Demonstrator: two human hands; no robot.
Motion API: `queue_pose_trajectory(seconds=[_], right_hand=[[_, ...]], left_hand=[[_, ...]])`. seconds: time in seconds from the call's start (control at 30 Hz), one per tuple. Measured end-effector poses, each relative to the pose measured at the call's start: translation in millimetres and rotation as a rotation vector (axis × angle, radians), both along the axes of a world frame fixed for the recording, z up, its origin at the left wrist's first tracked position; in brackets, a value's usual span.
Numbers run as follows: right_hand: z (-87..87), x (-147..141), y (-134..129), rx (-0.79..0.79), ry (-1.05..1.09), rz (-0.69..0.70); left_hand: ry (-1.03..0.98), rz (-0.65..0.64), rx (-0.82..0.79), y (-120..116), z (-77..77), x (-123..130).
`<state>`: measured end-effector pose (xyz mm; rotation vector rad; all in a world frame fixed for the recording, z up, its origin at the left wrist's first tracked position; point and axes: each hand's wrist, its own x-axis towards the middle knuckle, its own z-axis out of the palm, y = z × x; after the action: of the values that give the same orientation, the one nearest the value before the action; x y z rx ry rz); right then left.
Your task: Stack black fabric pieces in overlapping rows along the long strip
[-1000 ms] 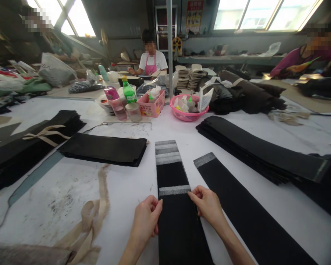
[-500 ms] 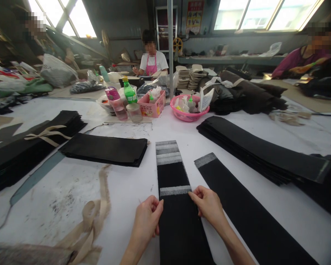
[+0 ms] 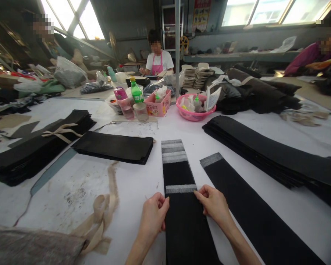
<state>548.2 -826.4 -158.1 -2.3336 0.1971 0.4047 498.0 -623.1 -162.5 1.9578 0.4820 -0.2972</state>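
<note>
A long black strip with a pale grey band across its far end lies in front of me, on top of other black strips whose grey-banded ends show in steps beyond it. My left hand pinches the strip's left edge near that end, thumb on top. On the opposite edge, my right hand pinches it just below the grey band. The undersides of the fingers are hidden. To the right of my right hand lies another black strip with a grey end.
Black stacks lie at right, at left, and tied with a ribbon. A loose beige ribbon is near left. Behind stand a pink basket, a pink box and a green bottle. Co-workers sit beyond.
The whole view has shifted slightly, so things sit further right. Both hands keep their pinch on the strip, which stays in the same place on the others.
</note>
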Motion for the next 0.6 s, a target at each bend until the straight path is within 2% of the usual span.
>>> queue_pose_trajectory(seconds=[0.3,0.6], right_hand=[[3.8,0.2,2.1,-0.075,0.013,0.000],[-1.1,-0.3,0.5,-0.077,0.000,-0.030]], left_hand=[[-0.033,-0.009,0.037,0.7,-3.3,-1.0],[-0.061,-0.019,0.136,-2.0,2.6,-1.4]])
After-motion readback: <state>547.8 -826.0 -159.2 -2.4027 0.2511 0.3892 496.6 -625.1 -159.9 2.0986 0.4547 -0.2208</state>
